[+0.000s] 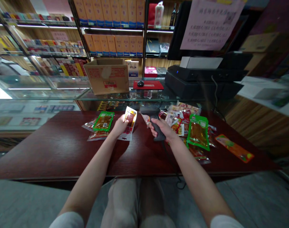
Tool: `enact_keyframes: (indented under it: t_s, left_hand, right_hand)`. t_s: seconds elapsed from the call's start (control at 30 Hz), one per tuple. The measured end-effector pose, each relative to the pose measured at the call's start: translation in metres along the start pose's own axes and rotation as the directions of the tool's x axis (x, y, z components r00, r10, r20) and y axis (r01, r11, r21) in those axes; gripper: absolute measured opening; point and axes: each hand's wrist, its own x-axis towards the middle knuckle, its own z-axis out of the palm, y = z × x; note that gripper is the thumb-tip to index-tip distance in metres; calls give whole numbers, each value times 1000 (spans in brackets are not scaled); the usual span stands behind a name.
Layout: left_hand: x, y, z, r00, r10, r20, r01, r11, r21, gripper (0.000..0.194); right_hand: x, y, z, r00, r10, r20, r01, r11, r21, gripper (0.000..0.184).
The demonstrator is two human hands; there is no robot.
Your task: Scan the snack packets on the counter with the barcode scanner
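Note:
My left hand (119,127) is closed on the edge of a small snack packet (130,116), white-edged with a reddish-brown middle, held up above the table. Beneath it lies another pale packet (127,136). A dark handheld barcode scanner (159,134) is gripped in my right hand (165,128), its head turned toward the left hand's packet. By the scanner's front and my right fingers there is a small clear-and-red packet (145,119); whether those fingers hold it I cannot tell. Left of my left hand, a green-edged packet (103,121) rests on other packets.
A pile of snack packets (175,118) spreads on the right, with a green packet (198,131) on top and an orange strip packet (234,148) beside it. Behind the wooden table (64,152) stand a cardboard box (108,77), a mouse (140,83) and a monitor (179,34). The scanner's cable (169,158) hangs down.

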Motion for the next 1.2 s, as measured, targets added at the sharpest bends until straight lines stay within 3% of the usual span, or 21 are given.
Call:
enact_keyframes:
  t_s: [0.1, 0.2, 0.27, 0.37, 0.47, 0.57, 0.63, 0.73, 0.9, 0.97, 1.03, 1.2]
  left_hand:
    - [-6, 8, -15, 992, -120, -27, 123, 975, 184, 43]
    - [-12, 12, -34, 951, -267, -156, 306, 886, 349, 51]
    - [-15, 8, -44, 925, -289, -247, 372, 820, 435, 53]
    - [-17, -6, -49, 897, -202, -394, 391, 780, 489, 49]
    - [-16, -13, -36, 903, 21, -428, 199, 863, 464, 44]
    - [-10, 3, -6, 958, 189, -214, -86, 907, 412, 38]
    - [0, 24, 21, 968, 251, -25, -225, 901, 371, 40]
    - [23, 58, 60, 930, 299, 212, -354, 885, 303, 53]
    - [68, 90, 103, 821, 218, 528, -412, 865, 285, 97]
    - [78, 94, 112, 783, 174, 597, -420, 856, 301, 97]
    - [83, 94, 118, 773, 163, 613, -432, 843, 320, 90]
    - [88, 88, 122, 765, 297, 571, -521, 807, 279, 85]
  right_hand:
    - [-10, -11, -10, 997, -61, -38, 61, 998, -19, 37]
    - [-21, -23, -29, 992, -104, -69, 101, 994, -42, 36]
    - [-28, -30, -45, 987, -131, -98, 127, 991, -40, 36]
    - [-35, -33, -69, 977, -160, -142, 160, 987, -14, 38]
    - [-40, -29, -86, 968, -179, -175, 184, 983, 15, 38]
    - [-44, -26, -96, 963, -173, -207, 179, 984, 10, 39]
    - [-47, -25, -100, 963, -158, -217, 160, 987, -8, 40]
    - [-51, -27, -104, 965, -146, -219, 146, 989, -16, 41]
    - [-55, -28, -109, 969, -139, -202, 145, 989, 16, 41]
    - [-54, -27, -110, 972, -137, -191, 146, 989, 32, 41]
    - [-54, -26, -110, 971, -139, -194, 148, 988, 35, 40]
    - [-54, -26, -107, 970, -139, -201, 151, 988, 43, 40]
